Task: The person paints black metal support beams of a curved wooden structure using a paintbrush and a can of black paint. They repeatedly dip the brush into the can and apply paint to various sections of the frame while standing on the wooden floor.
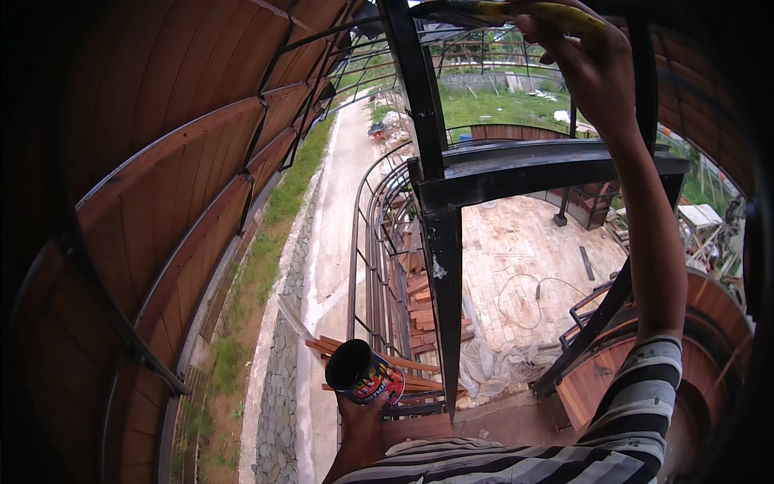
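Note:
Low in front of me, my left hand is closed around a paint can with a colourful label. The can's open mouth is dark inside. High on the right, my raised right hand grips a paintbrush by its yellow handle. The dark brush end points left, close to the upper part of a black metal post; I cannot tell whether it touches. A black horizontal beam joins that post below my right hand.
Curved wooden panelling on metal ribs rises at the left. Far below lie a concrete path, a curved metal railing and a pale tiled floor with plastic sheeting. Wooden curved steps stand at the lower right.

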Available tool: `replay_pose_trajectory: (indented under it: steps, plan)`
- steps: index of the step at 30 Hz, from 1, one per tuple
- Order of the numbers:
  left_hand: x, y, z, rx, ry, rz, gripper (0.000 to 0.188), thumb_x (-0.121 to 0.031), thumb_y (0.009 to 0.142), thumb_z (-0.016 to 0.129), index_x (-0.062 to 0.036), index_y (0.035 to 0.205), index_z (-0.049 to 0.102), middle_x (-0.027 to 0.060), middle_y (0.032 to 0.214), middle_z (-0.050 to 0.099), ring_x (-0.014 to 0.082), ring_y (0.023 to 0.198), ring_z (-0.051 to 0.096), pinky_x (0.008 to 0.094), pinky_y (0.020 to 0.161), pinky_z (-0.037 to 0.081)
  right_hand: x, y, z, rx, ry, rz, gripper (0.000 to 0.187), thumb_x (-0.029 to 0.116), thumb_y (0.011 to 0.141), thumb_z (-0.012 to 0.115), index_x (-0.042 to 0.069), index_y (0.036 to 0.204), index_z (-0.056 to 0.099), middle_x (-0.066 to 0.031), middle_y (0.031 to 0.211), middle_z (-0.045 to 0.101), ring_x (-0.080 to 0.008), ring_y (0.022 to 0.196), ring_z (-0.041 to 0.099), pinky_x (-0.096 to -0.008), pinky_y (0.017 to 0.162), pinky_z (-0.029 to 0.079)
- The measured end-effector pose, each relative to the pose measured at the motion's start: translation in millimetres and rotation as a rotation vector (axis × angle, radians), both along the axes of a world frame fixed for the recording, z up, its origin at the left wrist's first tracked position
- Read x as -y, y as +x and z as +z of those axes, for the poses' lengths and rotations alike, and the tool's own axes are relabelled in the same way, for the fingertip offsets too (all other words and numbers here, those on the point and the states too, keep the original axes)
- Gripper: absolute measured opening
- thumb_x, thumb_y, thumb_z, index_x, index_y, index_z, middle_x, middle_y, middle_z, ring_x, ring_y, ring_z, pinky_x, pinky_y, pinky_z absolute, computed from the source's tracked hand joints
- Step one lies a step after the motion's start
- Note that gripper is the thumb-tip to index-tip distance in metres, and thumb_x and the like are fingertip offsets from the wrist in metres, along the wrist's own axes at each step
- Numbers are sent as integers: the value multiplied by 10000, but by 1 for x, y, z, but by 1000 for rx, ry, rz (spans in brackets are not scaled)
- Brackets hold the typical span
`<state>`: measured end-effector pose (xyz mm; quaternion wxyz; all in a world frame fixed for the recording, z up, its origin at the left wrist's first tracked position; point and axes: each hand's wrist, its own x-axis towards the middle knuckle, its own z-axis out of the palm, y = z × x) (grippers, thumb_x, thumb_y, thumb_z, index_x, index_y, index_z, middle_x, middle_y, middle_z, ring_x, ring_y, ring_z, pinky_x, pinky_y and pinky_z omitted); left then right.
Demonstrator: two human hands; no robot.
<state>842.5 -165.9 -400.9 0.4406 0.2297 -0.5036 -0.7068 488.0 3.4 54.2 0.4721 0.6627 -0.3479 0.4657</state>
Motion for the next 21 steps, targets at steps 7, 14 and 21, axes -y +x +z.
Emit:
replay_pose_trajectory:
  steps: [7, 14, 21]
  plan:
    - [0, 14, -17, 120, -90, 27, 967, 20, 741, 896, -47, 1538, 354, 142, 1412, 548, 243, 1272, 614, 390, 1071, 559, -8, 44, -111, 59, 367, -274, 182, 41, 902, 748, 55, 1083, 764, -106, 1013, 773, -291, 912, 774, -381, 775, 600]
    - [-2, 8, 11, 121, -38, -41, 953, 0, 743, 903, -46, 1534, 375, 136, 1412, 558, 245, 1278, 614, 395, 1089, 545, 9, 20, -74, 21, 306, -189, 171, 79, 881, 794, 56, 1045, 748, -101, 953, 806, -243, 898, 800, -359, 779, 605]
    - [10, -3, -6, 103, -156, -67, 968, 26, 732, 907, -30, 1534, 367, 151, 1404, 561, 251, 1259, 626, 397, 1064, 563, 2, 6, -70, 124, 505, -228, 263, 239, 997, 743, 29, 1155, 734, -83, 1121, 771, -199, 992, 764, -340, 873, 618]
